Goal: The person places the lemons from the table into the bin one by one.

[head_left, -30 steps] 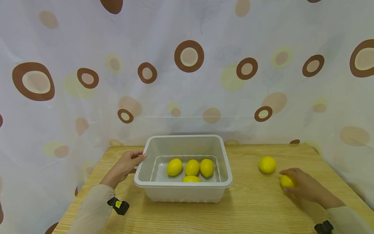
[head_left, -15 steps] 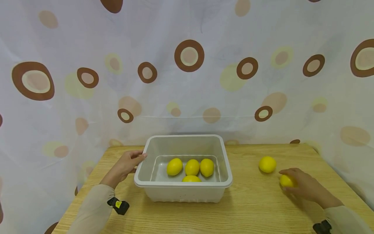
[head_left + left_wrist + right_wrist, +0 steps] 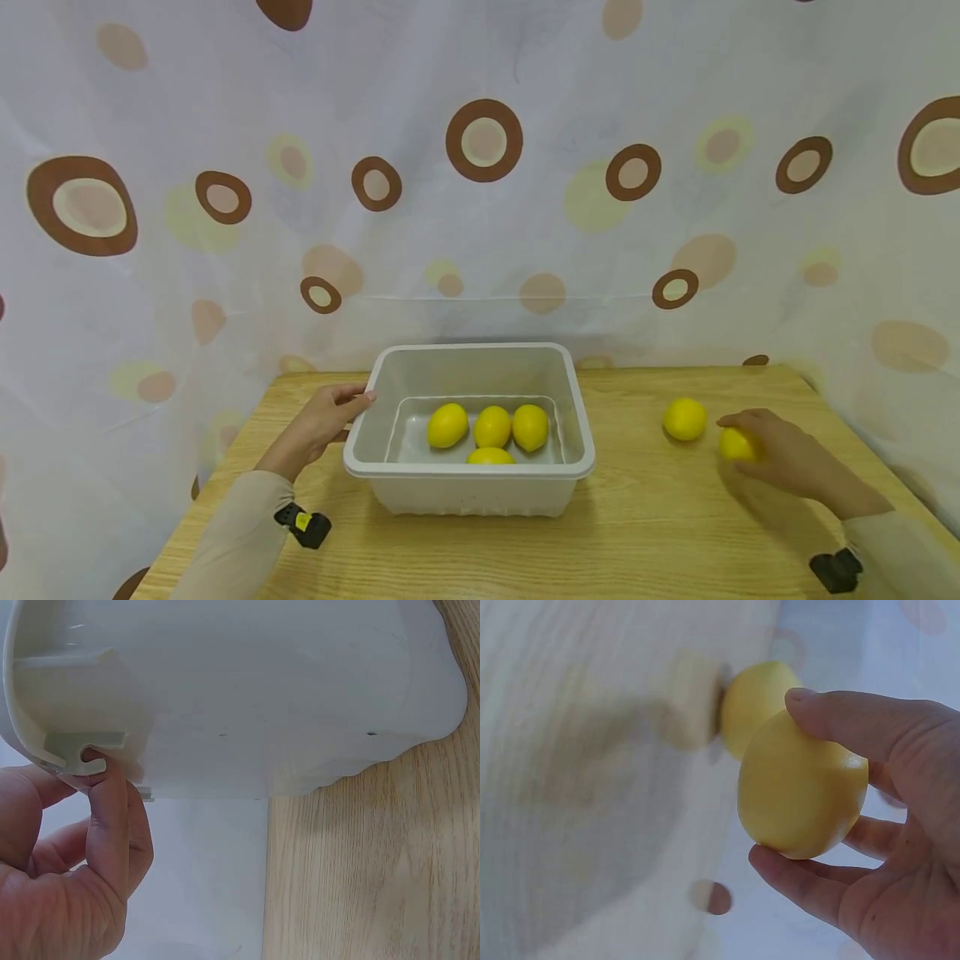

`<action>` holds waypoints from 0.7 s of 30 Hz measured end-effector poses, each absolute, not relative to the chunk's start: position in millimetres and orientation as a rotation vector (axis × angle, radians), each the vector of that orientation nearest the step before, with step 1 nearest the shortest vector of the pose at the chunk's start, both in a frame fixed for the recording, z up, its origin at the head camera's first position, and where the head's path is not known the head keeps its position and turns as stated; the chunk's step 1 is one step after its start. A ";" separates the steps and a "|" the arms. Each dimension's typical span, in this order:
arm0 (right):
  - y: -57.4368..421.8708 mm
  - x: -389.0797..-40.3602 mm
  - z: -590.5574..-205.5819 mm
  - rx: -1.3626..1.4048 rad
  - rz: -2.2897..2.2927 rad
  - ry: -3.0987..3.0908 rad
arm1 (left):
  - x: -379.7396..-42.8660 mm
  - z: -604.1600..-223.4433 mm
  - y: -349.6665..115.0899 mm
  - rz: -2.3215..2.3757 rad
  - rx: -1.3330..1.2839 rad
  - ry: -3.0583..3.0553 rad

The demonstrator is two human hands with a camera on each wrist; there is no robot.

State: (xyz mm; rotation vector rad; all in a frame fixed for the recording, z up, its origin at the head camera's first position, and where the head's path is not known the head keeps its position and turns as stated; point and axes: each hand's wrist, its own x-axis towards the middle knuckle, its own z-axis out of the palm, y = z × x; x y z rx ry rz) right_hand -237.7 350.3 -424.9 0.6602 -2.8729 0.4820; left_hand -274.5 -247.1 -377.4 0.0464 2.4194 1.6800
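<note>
My left hand (image 3: 318, 423) grips the left rim of a white plastic bin (image 3: 470, 493). In the left wrist view, the fingers (image 3: 109, 825) curl under the rim at a moulded hook. Several lemons lie inside the bin, among them a lemon (image 3: 447, 426) at its left; the front wall partly covers the nearest one. On the right, my right hand (image 3: 783, 457) pinches another lemon (image 3: 802, 787) between thumb and fingers, raised a little off the table. Just left of that hand, a loose lemon (image 3: 685, 419) sits on the wood.
The wooden table (image 3: 645, 542) ends against a hanging curtain (image 3: 480, 242) with brown and beige circles. The bin stands near the back edge, left of the loose lemon. Each wrist wears a black camera, as on the left sleeve (image 3: 247, 533).
The right hand has lifted its lemon slightly from the table, and its shadow has spread below. My left hand and the bin have stayed in place.
</note>
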 end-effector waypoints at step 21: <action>237.3 -248.0 -306.3 0.980 0.302 -2.703 | -272.5 -375.5 -246.0 1.682 0.043 2.418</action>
